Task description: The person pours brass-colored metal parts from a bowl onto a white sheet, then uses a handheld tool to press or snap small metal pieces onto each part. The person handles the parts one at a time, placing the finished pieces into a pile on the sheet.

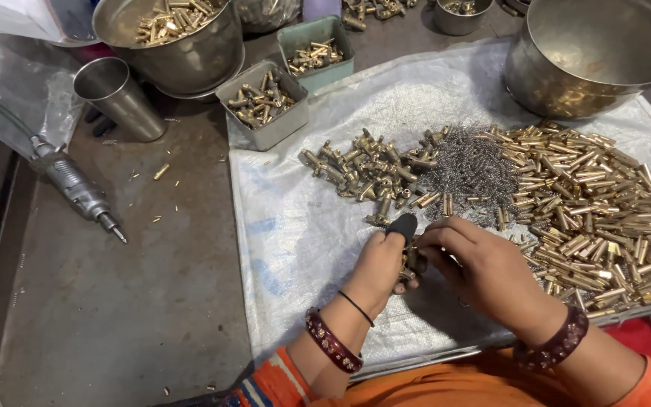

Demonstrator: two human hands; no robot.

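Note:
My left hand (380, 265) and my right hand (484, 267) meet over a white woven sheet (295, 226) and pinch a small brass fitting (414, 260) between them. A black cap covers my left index fingertip (402, 224). Just beyond my hands lie a pile of brass valve bodies (367, 167), a heap of thin steel springs (472, 169) and a large spread of brass pins (597, 200). Both wrists wear dark red bangles.
A pneumatic screwdriver (77, 188) lies on the metal bench at left. At the back stand a steel cup (118, 98), a steel bowl of brass parts (178, 34), two small tins (265, 102) of fittings, and a big steel pot (597, 56) at right.

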